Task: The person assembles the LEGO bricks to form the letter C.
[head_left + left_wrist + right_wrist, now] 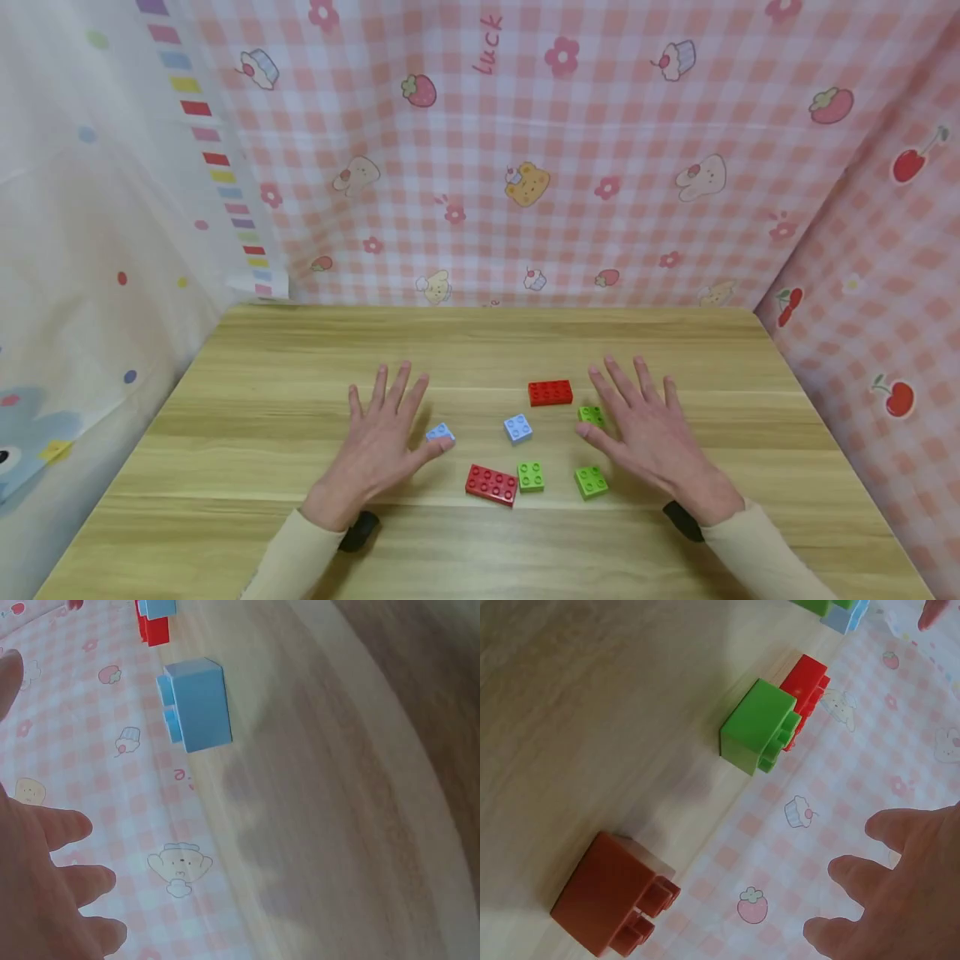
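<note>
Backed by a pink-and-white checked cloth [465,150], flanked at left by a white dotted cloth [67,275] and at right by a cherry-printed checked cloth [847,333]: a pale wood-grain table [225,400].

Spread loosely over the middle of the table, with nothing stacked and nothing lifted. Judging by that, likely at a beginning or a pause; no finished step in sight. Left unhandled, as far as visible: all eight bricks.

By count, two red: a bright red oblong plastic brick [551,392] at far centre, and a darker red oblong plastic brick [491,485] on the near side, left of centre. Two blue: a pale blue square plastic brick [441,432] at left, partly behind the left thumb in the head view, and a second pale blue square plastic brick [517,428] in the middle. Three green: a lime green square plastic brick [589,414] by the right thumb, a near right lime green brick [591,482], and a near middle lime green brick [531,477] just beside the darker red one. One brown: a brown plastic brick [607,896], plain in the right wrist view, probably hidden beneath the right hand in the head view.

Two hands: left hand [378,446] and right hand [660,437], both palm down above the table, with fingers spread, each grip apart and holding nothing.
</note>
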A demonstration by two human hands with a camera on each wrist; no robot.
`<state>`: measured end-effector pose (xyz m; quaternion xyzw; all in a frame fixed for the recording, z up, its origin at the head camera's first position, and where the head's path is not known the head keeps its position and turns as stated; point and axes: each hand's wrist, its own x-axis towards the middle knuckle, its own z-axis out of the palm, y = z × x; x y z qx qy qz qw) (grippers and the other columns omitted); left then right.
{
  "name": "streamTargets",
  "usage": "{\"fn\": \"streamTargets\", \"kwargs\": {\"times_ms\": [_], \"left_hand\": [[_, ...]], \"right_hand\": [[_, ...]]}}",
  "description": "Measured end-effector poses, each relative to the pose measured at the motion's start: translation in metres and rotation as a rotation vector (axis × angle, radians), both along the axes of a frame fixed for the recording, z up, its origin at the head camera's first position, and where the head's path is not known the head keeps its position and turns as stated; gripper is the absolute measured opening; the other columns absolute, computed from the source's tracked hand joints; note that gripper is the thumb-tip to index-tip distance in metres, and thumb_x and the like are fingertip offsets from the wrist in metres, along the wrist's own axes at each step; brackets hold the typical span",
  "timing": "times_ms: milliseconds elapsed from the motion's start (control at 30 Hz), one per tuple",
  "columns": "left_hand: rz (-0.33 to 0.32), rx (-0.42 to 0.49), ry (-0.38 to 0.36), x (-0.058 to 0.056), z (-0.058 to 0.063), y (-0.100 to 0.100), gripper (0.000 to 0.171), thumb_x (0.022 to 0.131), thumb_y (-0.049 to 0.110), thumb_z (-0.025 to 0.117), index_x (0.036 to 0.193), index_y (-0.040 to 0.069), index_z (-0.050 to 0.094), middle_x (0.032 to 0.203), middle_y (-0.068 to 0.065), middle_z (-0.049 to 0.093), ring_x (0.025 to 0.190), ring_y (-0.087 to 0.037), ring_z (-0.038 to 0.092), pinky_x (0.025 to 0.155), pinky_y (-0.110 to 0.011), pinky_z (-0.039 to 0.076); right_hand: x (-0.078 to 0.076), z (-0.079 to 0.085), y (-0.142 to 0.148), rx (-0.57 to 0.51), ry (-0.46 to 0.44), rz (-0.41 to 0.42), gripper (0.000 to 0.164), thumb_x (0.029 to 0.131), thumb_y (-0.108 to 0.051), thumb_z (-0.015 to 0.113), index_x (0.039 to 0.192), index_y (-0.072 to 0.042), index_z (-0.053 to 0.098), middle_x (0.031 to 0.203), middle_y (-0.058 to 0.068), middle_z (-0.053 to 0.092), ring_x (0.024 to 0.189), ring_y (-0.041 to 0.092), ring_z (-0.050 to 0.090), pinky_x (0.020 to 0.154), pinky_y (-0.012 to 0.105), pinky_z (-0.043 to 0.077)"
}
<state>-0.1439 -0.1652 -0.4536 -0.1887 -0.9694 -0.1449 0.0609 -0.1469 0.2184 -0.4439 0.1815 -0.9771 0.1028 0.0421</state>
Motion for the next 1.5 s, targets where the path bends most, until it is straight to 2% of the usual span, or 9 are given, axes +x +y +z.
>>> {"fn": "streamTargets", "kwargs": {"times_ms": [367,533,667,867,1133,1267,1500], "left_hand": [[-0.018,0.002,0.024,0.006,-0.001,0.005,0.096,0.093,0.070,0.059,0.161,0.007,0.034,0.169,-0.021,0.018,0.154,-0.048,0.009,0.113,-0.081,0.006],[-0.032,0.002,0.045,0.008,-0.001,0.007,0.095,0.093,0.069,0.059,0.160,0.007,0.035,0.168,-0.020,0.021,0.154,-0.048,0.015,0.114,-0.080,0.009],[-0.056,0.011,0.069,0.009,-0.001,0.009,0.092,0.094,0.068,0.059,0.159,0.006,0.038,0.167,-0.020,0.027,0.152,-0.048,0.021,0.114,-0.079,0.012],[-0.096,0.019,0.077,0.013,0.000,0.013,0.090,0.094,0.068,0.059,0.157,0.006,0.043,0.166,-0.017,0.031,0.153,-0.045,0.022,0.115,-0.077,0.016],[-0.177,0.028,0.085,0.014,0.001,0.020,0.084,0.094,0.063,0.065,0.154,0.008,0.046,0.164,-0.015,0.036,0.152,-0.041,0.028,0.118,-0.073,0.020],[-0.230,0.012,0.094,0.015,0.000,0.024,0.081,0.093,0.059,0.069,0.153,0.009,0.048,0.163,-0.015,0.039,0.151,-0.040,0.031,0.118,-0.069,0.024],[-0.327,-0.016,0.087,0.019,-0.003,0.029,0.079,0.093,0.056,0.069,0.152,0.008,0.049,0.162,-0.014,0.040,0.151,-0.037,0.032,0.120,-0.066,0.024]], "right_hand": [[0.004,0.003,-0.007,-0.023,-0.014,0.016,0.086,0.101,-0.068,0.046,0.164,-0.013,0.027,0.171,0.015,0.017,0.156,0.047,0.004,0.116,0.078,0.007],[0.006,0.002,-0.011,-0.019,0.005,0.034,0.083,0.102,-0.066,0.046,0.164,-0.014,0.030,0.170,0.015,0.020,0.155,0.048,0.008,0.116,0.078,0.010],[0.009,0.003,-0.015,-0.027,0.021,0.054,0.080,0.102,-0.065,0.049,0.162,-0.014,0.034,0.170,0.013,0.024,0.155,0.048,0.009,0.116,0.079,0.010],[0.011,0.004,-0.019,-0.047,0.039,0.086,0.080,0.101,-0.063,0.051,0.161,-0.013,0.036,0.168,0.012,0.028,0.154,0.048,0.013,0.115,0.079,0.012],[0.014,0.002,-0.025,-0.079,0.071,0.145,0.079,0.099,-0.062,0.057,0.158,-0.011,0.043,0.166,0.010,0.035,0.153,0.046,0.022,0.116,0.076,0.018],[0.018,0.000,-0.030,-0.099,0.071,0.187,0.079,0.098,-0.063,0.058,0.157,-0.011,0.045,0.166,0.008,0.035,0.154,0.043,0.022,0.118,0.072,0.019],[0.024,-0.001,-0.039,-0.113,0.055,0.255,0.078,0.099,-0.063,0.057,0.156,-0.011,0.046,0.165,0.009,0.037,0.155,0.039,0.022,0.119,0.067,0.024]]}}
